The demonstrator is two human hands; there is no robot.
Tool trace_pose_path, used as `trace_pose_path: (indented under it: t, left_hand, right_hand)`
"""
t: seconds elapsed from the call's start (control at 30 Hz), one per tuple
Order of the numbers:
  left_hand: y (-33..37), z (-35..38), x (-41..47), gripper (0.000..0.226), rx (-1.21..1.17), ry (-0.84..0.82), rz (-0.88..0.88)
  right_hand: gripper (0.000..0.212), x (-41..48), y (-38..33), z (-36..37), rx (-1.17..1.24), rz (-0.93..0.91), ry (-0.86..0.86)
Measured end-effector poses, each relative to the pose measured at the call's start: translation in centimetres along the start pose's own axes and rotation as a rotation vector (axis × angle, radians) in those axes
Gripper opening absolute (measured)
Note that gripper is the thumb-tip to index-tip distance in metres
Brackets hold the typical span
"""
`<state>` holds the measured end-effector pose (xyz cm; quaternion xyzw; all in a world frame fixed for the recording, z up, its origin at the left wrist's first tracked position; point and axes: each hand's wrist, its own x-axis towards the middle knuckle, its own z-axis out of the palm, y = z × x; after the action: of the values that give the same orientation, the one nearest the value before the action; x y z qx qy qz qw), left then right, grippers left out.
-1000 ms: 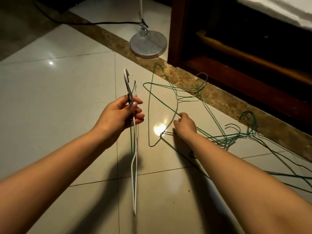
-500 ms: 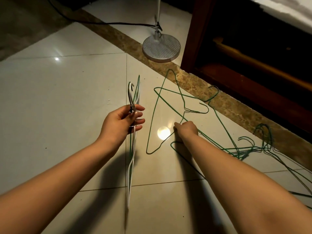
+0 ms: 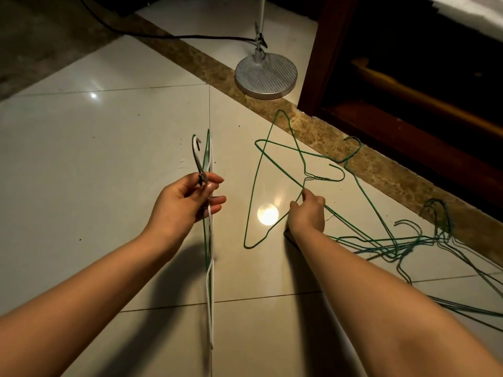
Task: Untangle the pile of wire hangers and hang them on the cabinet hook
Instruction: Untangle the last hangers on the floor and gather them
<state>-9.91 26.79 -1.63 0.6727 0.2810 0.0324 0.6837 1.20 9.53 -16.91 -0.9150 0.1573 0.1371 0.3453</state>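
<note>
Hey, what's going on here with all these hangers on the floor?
A person is untangling wire hangers. The left hand holds a few freed hangers, white and green, near their hooks. The right hand pinches a green hanger at the edge of the tangled pile, beyond which stands a round lamp base.

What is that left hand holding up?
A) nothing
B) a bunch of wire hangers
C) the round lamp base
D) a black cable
B: the left hand pinches a bunch of hangers, white and green, just below their hooks; the right hand grips a green hanger.
</note>
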Motion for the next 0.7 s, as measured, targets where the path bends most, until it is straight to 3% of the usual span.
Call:
trace_pose_path:
  t: [0.2,0.37,0.43,0.5,0.7]
  left_hand:
    - [-0.7,-1.3,0.3,0.024,-0.005,0.013,-0.013]
    - [-1.0,-1.9,0.6,0.023,-0.03,0.02,-0.028]
    - [-1.3,-2.2,0.6,0.024,-0.033,0.038,-0.03]
    - [-1.5,-2.1,0.7,0.024,-0.035,0.062,-0.041]
    - [-1.4,-0.6,1.4,0.023,-0.054,0.127,-0.042]
  right_hand:
    - [0.031,0.4,-1.1,0.4,-0.06,0.015,-0.035]
    - [0.032,0.2,-2.8,0.9,-0.4,-0.058,-0.087]
    - [0.031,0.2,-3.2,0.8,-0.42,-0.078,-0.139]
    - [0.029,-0.2,-3.9,0.3,-0.338,-0.141,-0.204]
    - [0.014,-4.4,-5.8,-2.7,0.224,-0.243,-0.262]
